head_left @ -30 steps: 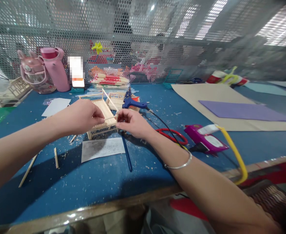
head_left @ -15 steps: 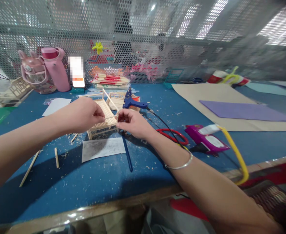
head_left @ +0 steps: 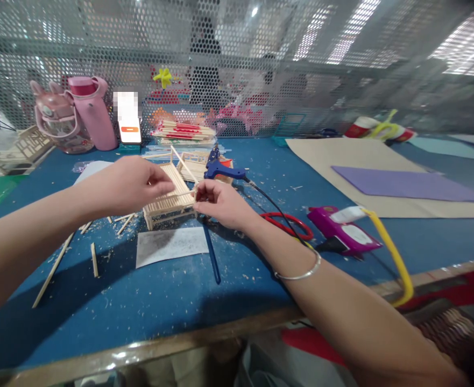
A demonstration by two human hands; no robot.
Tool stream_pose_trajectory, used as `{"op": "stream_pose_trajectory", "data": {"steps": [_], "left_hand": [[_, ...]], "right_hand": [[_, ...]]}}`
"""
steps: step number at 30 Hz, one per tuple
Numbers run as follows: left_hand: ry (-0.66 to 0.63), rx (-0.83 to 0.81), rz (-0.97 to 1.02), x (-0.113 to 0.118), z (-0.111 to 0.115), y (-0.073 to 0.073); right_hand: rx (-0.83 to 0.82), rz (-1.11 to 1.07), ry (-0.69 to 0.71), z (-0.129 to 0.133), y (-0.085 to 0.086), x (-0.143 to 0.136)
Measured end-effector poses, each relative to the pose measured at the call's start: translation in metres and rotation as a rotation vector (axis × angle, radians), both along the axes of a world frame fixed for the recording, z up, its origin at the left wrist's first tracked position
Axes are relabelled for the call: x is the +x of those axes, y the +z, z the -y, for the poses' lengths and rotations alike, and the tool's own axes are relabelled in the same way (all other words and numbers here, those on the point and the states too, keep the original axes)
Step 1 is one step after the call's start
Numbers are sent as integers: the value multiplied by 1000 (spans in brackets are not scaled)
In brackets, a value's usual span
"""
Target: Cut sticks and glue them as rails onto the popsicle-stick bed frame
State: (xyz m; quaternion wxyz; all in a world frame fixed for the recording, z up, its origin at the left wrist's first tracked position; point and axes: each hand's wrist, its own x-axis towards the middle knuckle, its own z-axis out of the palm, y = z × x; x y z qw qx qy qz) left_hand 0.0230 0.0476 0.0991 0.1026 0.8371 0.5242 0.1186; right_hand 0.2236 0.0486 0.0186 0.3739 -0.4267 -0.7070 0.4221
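Observation:
A small bed-like frame [head_left: 178,174] of thin wooden sticks stands on the blue table. At its near right corner my right hand [head_left: 223,203] pinches the end of a thin wooden stick [head_left: 183,194], which lies along the frame's near edge. Over the frame's left part is my left hand [head_left: 134,183], thumb and fingers curled together just above the stick; whether anything is between them is hidden. A longer stick [head_left: 183,165] slants down towards my right hand. Right behind that hand rests a blue glue gun [head_left: 225,171].
Loose sticks [head_left: 94,260], a grey paper piece [head_left: 170,248] and a dark blue rod [head_left: 212,258] lie in front. To the right are a purple tool [head_left: 344,231], a red ring [head_left: 287,224] and a purple sheet [head_left: 406,184]. A phone [head_left: 129,121] and pink bottle [head_left: 93,115] stand behind.
My left hand has drawn back slightly left and up from the stick, uncovering more of the frame's near side. My right hand stays at the corner.

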Motion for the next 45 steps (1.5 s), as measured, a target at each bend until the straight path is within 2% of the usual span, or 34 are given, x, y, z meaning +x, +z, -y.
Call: {"op": "stream_pose_trajectory", "data": {"steps": [2,4,6,9,12,15,24,36,45], "left_hand": [[92,81,163,-10,4,0],[220,178,381,-21,12,-7],[337,254,626,-30,21,-22],[390,238,840,-36,32,-50],[316,145,823,-37,37,-71],[208,108,775,-37,38,-81],[239,111,766,-34,37,-85],[261,134,772,-32,40,-82],[254,155,703,-31,39,-79]], "right_hand": [[9,4,-4,0,0,0],[11,11,-9,0,0,1],[8,24,-17,0,0,1],[14,39,-17,-1,0,2],[21,47,-12,-1,0,2],[23,48,-5,-2,-2,2],[31,37,5,-4,-5,3],[27,59,-2,-2,-1,2],[56,8,-28,-1,2,3]]}}
